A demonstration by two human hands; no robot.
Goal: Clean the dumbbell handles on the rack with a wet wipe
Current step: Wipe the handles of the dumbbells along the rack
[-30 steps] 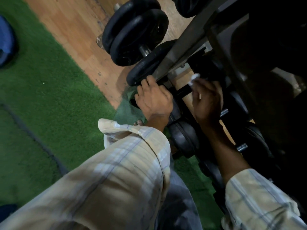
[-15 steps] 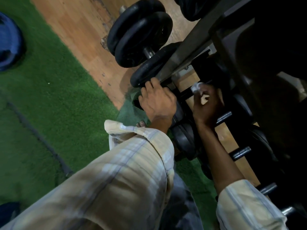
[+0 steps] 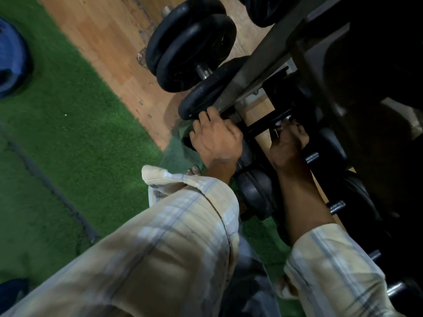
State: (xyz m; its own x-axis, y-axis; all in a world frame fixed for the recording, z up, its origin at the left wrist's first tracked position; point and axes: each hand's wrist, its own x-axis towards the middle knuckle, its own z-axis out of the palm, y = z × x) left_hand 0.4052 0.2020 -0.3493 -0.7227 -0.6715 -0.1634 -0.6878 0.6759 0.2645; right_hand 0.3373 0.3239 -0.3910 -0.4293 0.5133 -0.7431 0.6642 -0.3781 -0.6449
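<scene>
Head view, low rack: the person looks down at the bottom tier of a dumbbell rack (image 3: 263, 56) on the right side of the scene.
Left hand: the left hand (image 3: 215, 138) has its fingers curled over the near end of a black dumbbell (image 3: 246, 145) on the lowest tier, gripping it just below a large black weight plate (image 3: 206, 94).
Right hand: the right hand (image 3: 289, 143) is closed around the far part of the dumbbell handle (image 3: 263, 126), fingers wrapped over it.
Wet wipe: a small white bit of the wet wipe (image 3: 280, 122) shows at the fingertips of the right hand, pressed against the handle; most of it is hidden inside the grip.
Handle: the dark bar runs between the two hands, from near left up to far right.
Other dumbbells: nearer on the same tier, several metal handle ends (image 3: 312, 157) poke out to the right of the right forearm.
Loaded dumbbell: a dumbbell with two black plates (image 3: 192, 46) stands on the wooden floor (image 3: 103, 37), far from the hands.
Floor: green turf (image 3: 68, 133) covers the left side, meeting the wood at a slanted edge.
Sleeves: both arms wear pale checked sleeves (image 3: 183, 225), the left cuff turned back.
Blue object: a blue rounded object (image 3: 11, 58) sits on the turf at the far left edge; I cannot tell what it is.
</scene>
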